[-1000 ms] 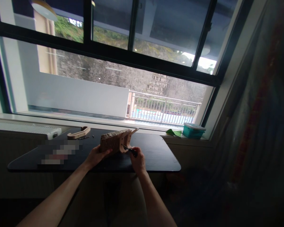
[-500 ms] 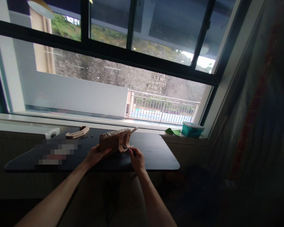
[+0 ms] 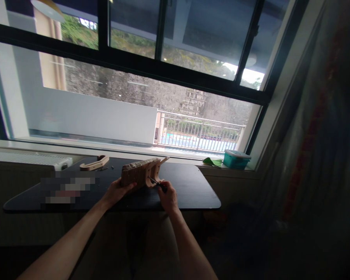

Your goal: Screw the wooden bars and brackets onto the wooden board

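A pale wooden assembly [image 3: 140,173] of a flat block with curved hook-shaped pieces on its right end stands on the dark table [image 3: 189,190]. My left hand [image 3: 116,191] grips the block's lower left end. My right hand [image 3: 168,196] is closed on a small dark-handled screwdriver [image 3: 156,183], whose tip points up and left into the curved pieces.
A separate curved wooden piece [image 3: 93,163] and small dark bits lie at the table's back left. A white radiator [image 3: 29,159] runs along the left. On the window sill sit a teal box [image 3: 236,159] and a green leaf [image 3: 212,162]. A large window fills the background.
The view has drifted slightly, so everything sits a little further left and higher. Both hands keep the same hold on the wooden assembly and the tool.
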`<action>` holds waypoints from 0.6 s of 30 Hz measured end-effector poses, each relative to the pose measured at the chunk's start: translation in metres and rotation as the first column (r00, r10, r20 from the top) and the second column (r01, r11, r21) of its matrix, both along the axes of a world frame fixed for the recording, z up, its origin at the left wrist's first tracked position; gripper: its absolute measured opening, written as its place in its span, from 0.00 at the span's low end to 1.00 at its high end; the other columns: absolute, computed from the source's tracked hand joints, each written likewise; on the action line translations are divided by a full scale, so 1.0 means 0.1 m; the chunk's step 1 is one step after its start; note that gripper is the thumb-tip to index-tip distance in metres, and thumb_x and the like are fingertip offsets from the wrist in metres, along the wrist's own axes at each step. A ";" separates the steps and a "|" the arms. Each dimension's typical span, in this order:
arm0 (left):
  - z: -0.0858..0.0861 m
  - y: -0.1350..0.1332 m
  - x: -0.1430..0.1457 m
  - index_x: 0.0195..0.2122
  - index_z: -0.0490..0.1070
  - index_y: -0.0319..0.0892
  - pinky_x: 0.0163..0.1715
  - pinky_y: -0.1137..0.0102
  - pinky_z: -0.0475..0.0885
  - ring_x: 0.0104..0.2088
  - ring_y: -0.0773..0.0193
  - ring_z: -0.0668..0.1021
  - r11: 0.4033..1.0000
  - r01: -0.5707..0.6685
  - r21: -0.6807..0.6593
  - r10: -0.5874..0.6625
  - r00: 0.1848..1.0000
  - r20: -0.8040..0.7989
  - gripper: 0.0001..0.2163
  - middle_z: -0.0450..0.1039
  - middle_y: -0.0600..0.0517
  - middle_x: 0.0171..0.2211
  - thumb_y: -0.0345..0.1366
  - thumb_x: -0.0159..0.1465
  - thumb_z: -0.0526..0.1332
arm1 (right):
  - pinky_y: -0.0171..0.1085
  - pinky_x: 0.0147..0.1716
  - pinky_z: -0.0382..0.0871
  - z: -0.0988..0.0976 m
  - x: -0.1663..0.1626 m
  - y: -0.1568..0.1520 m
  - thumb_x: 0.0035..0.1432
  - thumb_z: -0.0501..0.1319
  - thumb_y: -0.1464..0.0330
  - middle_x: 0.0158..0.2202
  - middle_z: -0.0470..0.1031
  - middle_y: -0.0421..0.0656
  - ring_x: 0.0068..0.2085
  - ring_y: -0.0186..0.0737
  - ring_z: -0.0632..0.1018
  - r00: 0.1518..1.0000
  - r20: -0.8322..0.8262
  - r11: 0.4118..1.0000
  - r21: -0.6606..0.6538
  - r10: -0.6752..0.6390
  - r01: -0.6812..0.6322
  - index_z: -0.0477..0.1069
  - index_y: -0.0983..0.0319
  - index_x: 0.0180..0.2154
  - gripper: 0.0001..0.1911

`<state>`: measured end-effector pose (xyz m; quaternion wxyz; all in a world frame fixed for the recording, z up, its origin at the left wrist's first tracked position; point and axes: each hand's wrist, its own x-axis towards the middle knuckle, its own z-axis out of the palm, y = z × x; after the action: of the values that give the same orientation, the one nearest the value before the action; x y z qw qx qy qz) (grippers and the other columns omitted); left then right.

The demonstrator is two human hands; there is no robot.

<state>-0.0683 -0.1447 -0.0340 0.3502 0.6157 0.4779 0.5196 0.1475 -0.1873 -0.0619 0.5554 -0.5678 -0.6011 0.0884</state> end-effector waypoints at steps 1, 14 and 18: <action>0.00 0.00 0.00 0.35 0.75 0.39 0.35 0.65 0.76 0.36 0.51 0.80 1.000 -0.002 -0.001 0.002 1.000 0.000 0.23 0.81 0.49 0.31 0.48 0.40 0.68 | 0.37 0.38 0.69 0.00 0.00 0.00 0.53 0.57 0.65 0.35 0.78 0.40 0.37 0.40 0.77 1.000 -0.004 1.000 -0.002 0.000 0.000 0.71 0.57 0.36 0.08; -0.02 0.02 -0.01 0.35 0.75 0.40 0.32 0.66 0.76 0.35 0.51 0.80 1.000 -0.018 -0.006 0.018 0.999 -0.027 0.23 0.81 0.49 0.31 0.49 0.40 0.68 | 0.39 0.40 0.67 0.02 -0.01 -0.01 0.55 0.55 0.63 0.34 0.78 0.39 0.37 0.42 0.77 0.998 0.015 0.998 -0.040 -0.057 0.058 0.72 0.53 0.40 0.11; -0.05 0.05 -0.02 0.36 0.75 0.40 0.32 0.66 0.75 0.35 0.51 0.80 1.000 -0.026 -0.006 0.025 0.999 -0.044 0.23 0.81 0.49 0.31 0.49 0.41 0.68 | 0.41 0.40 0.67 0.01 -0.03 -0.03 0.51 0.55 0.68 0.34 0.76 0.41 0.37 0.43 0.77 0.996 -0.013 0.996 -0.029 -0.085 0.084 0.68 0.56 0.43 0.15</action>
<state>-0.0702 -0.1401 -0.0388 0.3347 0.6198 0.4950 0.5088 0.1450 -0.1900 -0.0610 0.5549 -0.5997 -0.5713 0.0774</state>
